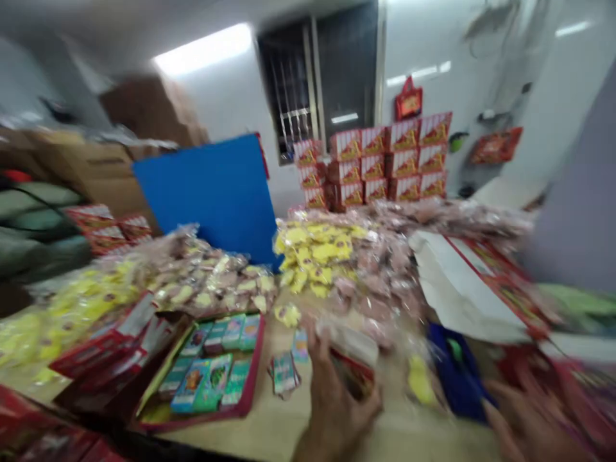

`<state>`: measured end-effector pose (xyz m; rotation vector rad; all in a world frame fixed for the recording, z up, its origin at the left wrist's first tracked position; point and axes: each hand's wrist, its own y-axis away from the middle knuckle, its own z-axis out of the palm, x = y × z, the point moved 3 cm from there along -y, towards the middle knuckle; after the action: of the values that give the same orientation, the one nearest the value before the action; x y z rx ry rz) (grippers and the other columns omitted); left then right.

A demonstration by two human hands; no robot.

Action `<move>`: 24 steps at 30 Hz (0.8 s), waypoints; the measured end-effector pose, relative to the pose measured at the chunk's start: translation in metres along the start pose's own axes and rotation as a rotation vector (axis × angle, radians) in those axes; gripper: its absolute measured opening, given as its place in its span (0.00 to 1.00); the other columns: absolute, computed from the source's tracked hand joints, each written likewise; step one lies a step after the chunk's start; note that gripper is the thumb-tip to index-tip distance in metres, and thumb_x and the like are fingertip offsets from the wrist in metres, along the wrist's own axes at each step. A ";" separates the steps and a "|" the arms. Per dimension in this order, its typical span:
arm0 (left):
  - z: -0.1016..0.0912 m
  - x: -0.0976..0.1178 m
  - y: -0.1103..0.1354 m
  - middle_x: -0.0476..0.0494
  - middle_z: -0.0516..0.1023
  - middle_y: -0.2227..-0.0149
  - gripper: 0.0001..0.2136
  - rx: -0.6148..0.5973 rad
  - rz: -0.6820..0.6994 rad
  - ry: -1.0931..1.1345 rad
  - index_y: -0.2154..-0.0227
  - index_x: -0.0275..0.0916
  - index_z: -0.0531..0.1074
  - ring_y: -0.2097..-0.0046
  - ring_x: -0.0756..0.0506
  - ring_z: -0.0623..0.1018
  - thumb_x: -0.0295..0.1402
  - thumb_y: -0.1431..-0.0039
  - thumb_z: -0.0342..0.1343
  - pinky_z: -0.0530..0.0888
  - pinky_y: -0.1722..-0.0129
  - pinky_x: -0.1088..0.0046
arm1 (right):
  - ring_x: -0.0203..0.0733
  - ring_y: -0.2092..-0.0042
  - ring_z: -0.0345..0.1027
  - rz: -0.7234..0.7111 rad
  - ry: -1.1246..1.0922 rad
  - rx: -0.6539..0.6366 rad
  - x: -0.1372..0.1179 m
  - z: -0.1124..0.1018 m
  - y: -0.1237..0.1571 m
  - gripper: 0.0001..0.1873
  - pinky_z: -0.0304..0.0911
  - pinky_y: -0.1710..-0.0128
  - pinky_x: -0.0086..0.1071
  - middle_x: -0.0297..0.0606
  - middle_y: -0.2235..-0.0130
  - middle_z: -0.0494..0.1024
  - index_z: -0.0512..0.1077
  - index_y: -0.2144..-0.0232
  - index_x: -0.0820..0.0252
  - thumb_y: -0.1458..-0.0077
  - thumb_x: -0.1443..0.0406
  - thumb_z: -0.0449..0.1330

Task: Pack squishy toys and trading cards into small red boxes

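My left hand [337, 398] is closed round a small open carton [353, 353] with a white flap and red sides, held above the table. My right hand [534, 417] is smeared by motion at the lower right. Its fingertips are close to a blue tape dispenser [455, 372] with a green roll in it; whether they touch it I cannot tell. Left of the carton lies a small stack of cards [285, 373]. Further left, a red-rimmed tray [257, 366] holds several packs of cards [212, 378]. A yellow bagged item [420, 380] lies between the carton and the dispenser.
Yellow [315, 253] and pink bagged items [380, 263] are heaped across the table. Stacked red-and-white boxes [373, 163] stand along the wall. A blue panel [212, 199] rises behind the left heap. Folded red cartons [115, 346] lie left; white-and-red packaging [471, 289] lies right.
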<state>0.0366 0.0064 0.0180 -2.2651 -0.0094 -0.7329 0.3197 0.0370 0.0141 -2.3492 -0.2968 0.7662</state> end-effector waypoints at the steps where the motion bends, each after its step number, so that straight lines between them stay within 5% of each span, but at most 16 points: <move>1: -0.011 0.004 -0.003 0.23 0.53 0.31 0.53 0.105 0.113 0.084 0.30 0.39 0.40 0.31 0.27 0.62 0.42 0.52 0.68 0.67 0.35 0.44 | 0.53 0.63 0.78 -0.018 -0.033 -0.033 -0.015 -0.009 0.009 0.10 0.74 0.69 0.43 0.44 0.59 0.80 0.73 0.54 0.51 0.35 0.60 0.56; 3: -0.023 0.004 -0.009 0.27 0.57 0.35 0.52 0.257 0.228 0.194 0.30 0.41 0.38 0.33 0.30 0.65 0.41 0.49 0.67 0.69 0.37 0.45 | 0.47 0.69 0.76 -0.042 -0.141 -0.132 -0.051 -0.018 0.015 0.13 0.71 0.74 0.37 0.42 0.60 0.80 0.70 0.49 0.54 0.34 0.63 0.54; 6: -0.029 0.004 -0.011 0.32 0.61 0.38 0.52 0.313 0.291 0.212 0.31 0.42 0.40 0.36 0.32 0.68 0.43 0.51 0.68 0.69 0.38 0.47 | 0.41 0.70 0.74 -0.069 -0.236 -0.202 -0.099 -0.015 0.006 0.12 0.71 0.72 0.33 0.42 0.58 0.79 0.70 0.50 0.57 0.32 0.66 0.52; 10: -0.040 0.005 -0.009 0.33 0.63 0.41 0.53 0.347 0.302 0.084 0.32 0.43 0.39 0.38 0.31 0.70 0.44 0.52 0.69 0.70 0.39 0.46 | 0.40 0.68 0.74 -0.065 -0.308 -0.242 -0.122 -0.011 0.003 0.11 0.72 0.69 0.32 0.42 0.58 0.79 0.71 0.51 0.59 0.32 0.68 0.52; 12: -0.037 0.009 -0.009 0.32 0.63 0.40 0.51 0.248 0.312 0.084 0.32 0.43 0.40 0.37 0.30 0.69 0.43 0.51 0.69 0.69 0.39 0.45 | 0.40 0.68 0.74 -0.066 -0.322 -0.214 -0.123 -0.016 0.005 0.11 0.71 0.70 0.31 0.40 0.60 0.79 0.71 0.51 0.58 0.32 0.68 0.52; 14: -0.023 0.014 -0.009 0.28 0.63 0.37 0.49 0.017 0.244 0.070 0.32 0.43 0.43 0.35 0.28 0.67 0.42 0.50 0.68 0.68 0.38 0.43 | 0.40 0.68 0.74 -0.061 -0.308 -0.162 -0.125 -0.022 0.007 0.10 0.71 0.71 0.30 0.39 0.61 0.79 0.71 0.51 0.57 0.32 0.68 0.53; 19: 0.028 0.008 -0.001 0.16 0.55 0.30 0.49 -0.526 -0.187 -0.021 0.31 0.38 0.50 0.33 0.20 0.65 0.49 0.50 0.70 0.68 0.40 0.36 | 0.42 0.69 0.74 -0.108 -0.273 -0.183 -0.132 -0.013 0.000 0.11 0.65 0.78 0.31 0.39 0.64 0.77 0.71 0.51 0.56 0.33 0.66 0.53; 21: 0.031 0.000 0.000 0.16 0.55 0.30 0.44 -0.589 -0.220 -0.044 0.34 0.36 0.57 0.33 0.21 0.65 0.51 0.47 0.67 0.68 0.40 0.38 | 0.42 0.70 0.73 -0.160 -0.280 -0.219 -0.130 -0.004 -0.001 0.11 0.64 0.77 0.32 0.38 0.65 0.78 0.71 0.53 0.56 0.34 0.67 0.53; 24: 0.008 -0.021 -0.006 0.26 0.70 0.36 0.24 -0.568 -0.174 -0.102 0.43 0.38 0.71 0.35 0.29 0.71 0.44 0.39 0.62 0.71 0.40 0.47 | 0.41 0.72 0.72 -0.173 -0.286 -0.263 -0.119 0.006 0.003 0.10 0.65 0.76 0.32 0.38 0.64 0.78 0.72 0.55 0.56 0.33 0.67 0.52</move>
<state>0.0218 0.0206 0.0073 -2.8713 -0.0532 -0.7806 0.2200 -0.0084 0.0619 -2.4094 -0.7545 1.0296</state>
